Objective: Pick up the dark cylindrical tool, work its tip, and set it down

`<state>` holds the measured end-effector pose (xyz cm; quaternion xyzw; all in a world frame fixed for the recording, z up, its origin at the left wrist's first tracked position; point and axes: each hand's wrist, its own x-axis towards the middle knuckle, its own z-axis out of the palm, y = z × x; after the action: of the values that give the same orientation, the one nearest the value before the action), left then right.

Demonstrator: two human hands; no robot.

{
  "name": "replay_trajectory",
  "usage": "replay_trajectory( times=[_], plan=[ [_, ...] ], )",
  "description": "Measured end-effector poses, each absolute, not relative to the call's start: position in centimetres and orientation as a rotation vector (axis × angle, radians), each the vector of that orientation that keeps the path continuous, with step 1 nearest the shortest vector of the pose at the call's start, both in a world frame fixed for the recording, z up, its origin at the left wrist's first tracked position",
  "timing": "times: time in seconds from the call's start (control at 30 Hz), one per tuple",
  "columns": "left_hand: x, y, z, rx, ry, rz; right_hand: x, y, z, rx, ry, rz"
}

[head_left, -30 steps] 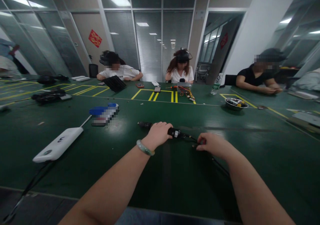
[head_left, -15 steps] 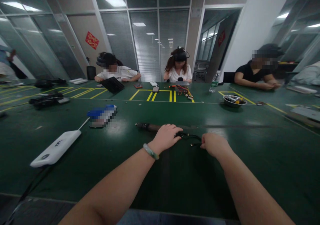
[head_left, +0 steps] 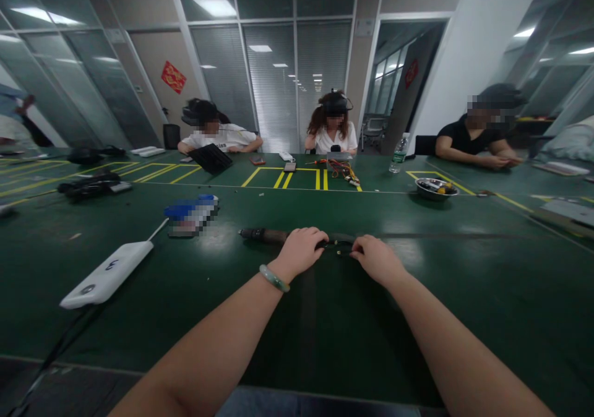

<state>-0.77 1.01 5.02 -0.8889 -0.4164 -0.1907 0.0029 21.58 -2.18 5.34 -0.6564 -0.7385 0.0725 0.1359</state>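
Observation:
A dark cylindrical tool (head_left: 264, 235) with a cable lies across the green table (head_left: 325, 324) in front of me. My left hand (head_left: 301, 249), with a green bangle on the wrist, is wrapped over the tool's right end. My right hand (head_left: 375, 257) sits close beside it, fingers pinched on the thin black cable (head_left: 343, 244) and small connector that run between the two hands. The tool's tip points left, clear of my hand.
A white flat device (head_left: 106, 275) with a cord lies at the left. A blue and white object (head_left: 192, 213) rests beyond it. A metal bowl (head_left: 436, 188), a water bottle (head_left: 396, 154) and loose wires (head_left: 343, 169) stand farther back. Three people sit at the far side.
My right hand has moved left along the cable, closer to my left hand. The tool has shifted a little left under my left hand.

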Motion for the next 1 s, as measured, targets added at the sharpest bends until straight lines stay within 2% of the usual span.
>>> replay_trajectory(
  times=[0.2, 0.7, 1.0],
  plan=[
    [-0.3, 1.3, 4.9, -2.827, -1.284, -0.674, 21.1, -1.9, 4.8, -1.817, -2.1, 0.38],
    [0.5, 0.6, 4.7, -2.914, -1.179, -0.723, 20.6, -2.5, 5.2, -1.744, -2.111, 0.176],
    [0.4, 0.8, 4.7, -2.926, -1.171, -0.731, 20.8, -2.3, 4.9, -1.701, -2.08, 0.248]
  ],
)
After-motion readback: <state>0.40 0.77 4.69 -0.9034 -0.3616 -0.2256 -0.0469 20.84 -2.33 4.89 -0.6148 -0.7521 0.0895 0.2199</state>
